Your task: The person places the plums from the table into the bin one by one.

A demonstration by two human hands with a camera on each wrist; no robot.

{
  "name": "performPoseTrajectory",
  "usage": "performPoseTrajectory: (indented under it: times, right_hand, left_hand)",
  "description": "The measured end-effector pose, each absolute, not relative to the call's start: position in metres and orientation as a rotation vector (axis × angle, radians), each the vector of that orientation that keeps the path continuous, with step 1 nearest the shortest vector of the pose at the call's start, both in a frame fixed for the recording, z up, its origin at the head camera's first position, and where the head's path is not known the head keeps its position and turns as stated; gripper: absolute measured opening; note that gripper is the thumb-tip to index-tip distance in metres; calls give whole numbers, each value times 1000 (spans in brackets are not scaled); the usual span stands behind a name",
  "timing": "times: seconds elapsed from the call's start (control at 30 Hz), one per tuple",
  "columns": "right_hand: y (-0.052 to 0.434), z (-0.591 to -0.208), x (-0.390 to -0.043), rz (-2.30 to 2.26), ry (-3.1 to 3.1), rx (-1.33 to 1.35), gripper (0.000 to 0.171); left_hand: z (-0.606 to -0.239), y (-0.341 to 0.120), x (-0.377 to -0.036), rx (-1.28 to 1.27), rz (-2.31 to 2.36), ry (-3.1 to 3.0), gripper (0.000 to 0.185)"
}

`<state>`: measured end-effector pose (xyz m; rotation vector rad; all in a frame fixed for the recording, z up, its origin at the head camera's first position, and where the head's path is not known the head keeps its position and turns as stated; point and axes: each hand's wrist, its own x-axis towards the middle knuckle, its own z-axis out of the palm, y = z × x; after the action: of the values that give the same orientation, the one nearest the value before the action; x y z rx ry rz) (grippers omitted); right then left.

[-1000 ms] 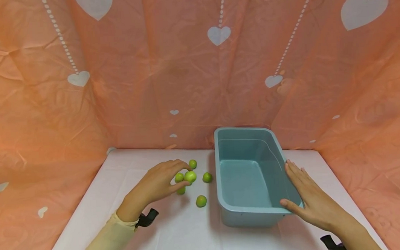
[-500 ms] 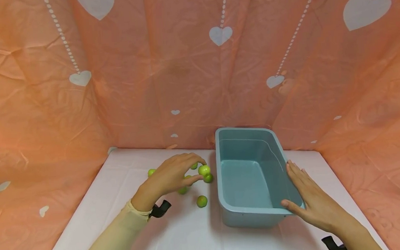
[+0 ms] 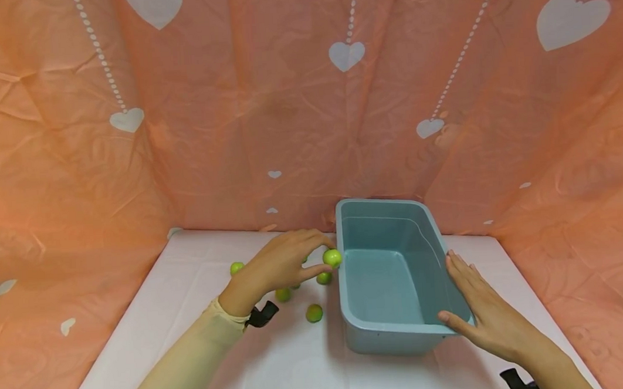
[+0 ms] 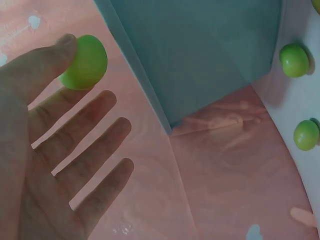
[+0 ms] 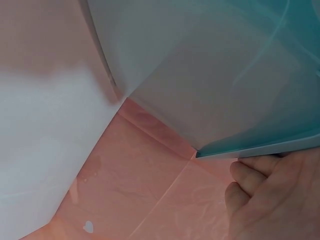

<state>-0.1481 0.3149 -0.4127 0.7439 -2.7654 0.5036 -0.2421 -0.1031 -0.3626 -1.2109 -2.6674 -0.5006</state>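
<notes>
Looks like a small staged recording booth rather than a lived-in room. A white table (image 3: 154, 320) is boxed in on three sides by a wrinkled orange plastic sheet (image 3: 234, 134) printed with white hearts and dotted strings, hung as a backdrop so nothing of the real room can be seen. Fold creases are visible all over the sheet, and it is tucked right down to the table's edges. Only a blue plastic tub (image 3: 392, 325) and a few small green balls (image 3: 314, 313) are set out, like props. No furniture, appliances or tools can be seen.
</notes>
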Motion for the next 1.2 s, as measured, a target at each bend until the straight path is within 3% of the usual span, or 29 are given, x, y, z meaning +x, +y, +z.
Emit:
performPoseTrajectory:
  times: [1.2]
  right_hand:
    - [312, -412, -146, 576, -2763, 748, 102]
  left_hand:
    - [-364, -32, -272, -1475, -339, -2696, 35]
